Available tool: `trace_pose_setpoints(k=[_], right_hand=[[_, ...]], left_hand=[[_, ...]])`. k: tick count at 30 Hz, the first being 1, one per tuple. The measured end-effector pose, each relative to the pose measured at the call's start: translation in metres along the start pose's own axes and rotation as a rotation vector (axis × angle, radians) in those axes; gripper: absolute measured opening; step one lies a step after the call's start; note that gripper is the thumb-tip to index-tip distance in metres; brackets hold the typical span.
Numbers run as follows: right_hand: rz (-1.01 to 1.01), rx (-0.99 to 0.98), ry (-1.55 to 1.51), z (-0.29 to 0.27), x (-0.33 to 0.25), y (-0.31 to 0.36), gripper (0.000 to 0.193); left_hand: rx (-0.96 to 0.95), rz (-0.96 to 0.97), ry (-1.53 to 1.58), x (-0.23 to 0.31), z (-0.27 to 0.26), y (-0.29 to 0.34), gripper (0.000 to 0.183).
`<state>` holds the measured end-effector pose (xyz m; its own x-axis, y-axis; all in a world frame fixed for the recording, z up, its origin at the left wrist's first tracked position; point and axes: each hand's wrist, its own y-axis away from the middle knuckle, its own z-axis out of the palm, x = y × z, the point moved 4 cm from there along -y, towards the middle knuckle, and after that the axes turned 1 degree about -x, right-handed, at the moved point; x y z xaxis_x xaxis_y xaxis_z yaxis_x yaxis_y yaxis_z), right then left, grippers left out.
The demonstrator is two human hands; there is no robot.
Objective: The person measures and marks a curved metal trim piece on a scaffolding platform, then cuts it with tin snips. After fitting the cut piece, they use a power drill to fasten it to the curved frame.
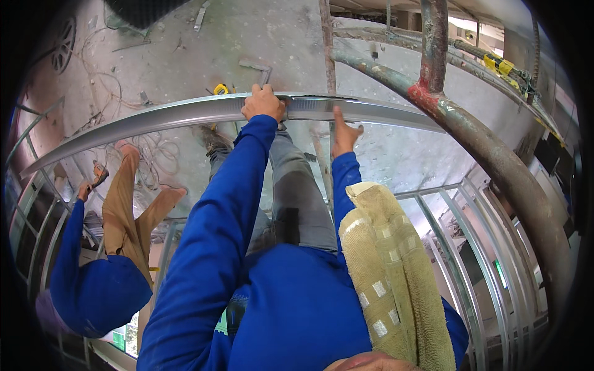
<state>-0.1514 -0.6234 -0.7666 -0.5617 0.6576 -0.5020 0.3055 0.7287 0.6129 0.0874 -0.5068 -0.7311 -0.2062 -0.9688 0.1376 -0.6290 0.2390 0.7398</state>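
Observation:
A long galvanised metal channel [179, 117] stretches across in front of me, from the far left to behind a rusty pipe at the right. My left hand [263, 102] is closed over its top edge near the middle. Just right of that hand, a seam or overlap shows in the metal. My right hand [344, 133] is at the channel's near side, thumb and index finger spread apart. Its index fingertip overlaps the channel's face; whether it touches I cannot tell. The right hand's other fingers look curled, and I see nothing in it.
Thick rusty scaffold pipes [489, 145] cross the right side. On the floor beyond the channel lie a yellow tape measure [221, 89] and an L-shaped metal piece [266, 73]. At left a co-worker [102, 297] holds a tool [99, 174] near loose cables. Metal framing [476, 241] stands at right.

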Motion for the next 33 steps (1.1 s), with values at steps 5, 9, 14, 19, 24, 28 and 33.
trace_pose_setpoints(k=[5,9,14,19,24,28,33], right_hand=[[0.159,0.082,0.182,0.021,-0.004,0.005,0.123],[0.18,0.014,0.141,0.01,0.01,-0.007,0.122],[0.17,-0.046,0.005,0.043,0.031,-0.045,0.13],[0.1,-0.242,-0.077,0.044,0.033,-0.059,0.122],[-0.082,-0.022,0.072,-0.026,0.016,0.01,0.095],[0.267,-0.748,-0.103,-0.013,0.05,0.117,0.079],[0.127,-1.408,-0.021,0.069,0.094,0.199,0.051]], left_hand=[[-0.012,-0.013,-0.012,-0.002,0.007,-0.004,0.051],[0.011,-0.003,-0.007,-0.004,0.024,-0.003,0.049],[-0.012,-0.073,0.048,-0.003,0.043,-0.03,0.043],[0.012,0.003,0.064,0.004,0.034,-0.023,0.049],[0.266,0.273,0.519,-0.03,0.008,0.055,0.051],[0.353,0.147,0.983,-0.105,0.016,0.117,0.06],[0.132,0.135,0.758,-0.166,0.014,0.176,0.079]])
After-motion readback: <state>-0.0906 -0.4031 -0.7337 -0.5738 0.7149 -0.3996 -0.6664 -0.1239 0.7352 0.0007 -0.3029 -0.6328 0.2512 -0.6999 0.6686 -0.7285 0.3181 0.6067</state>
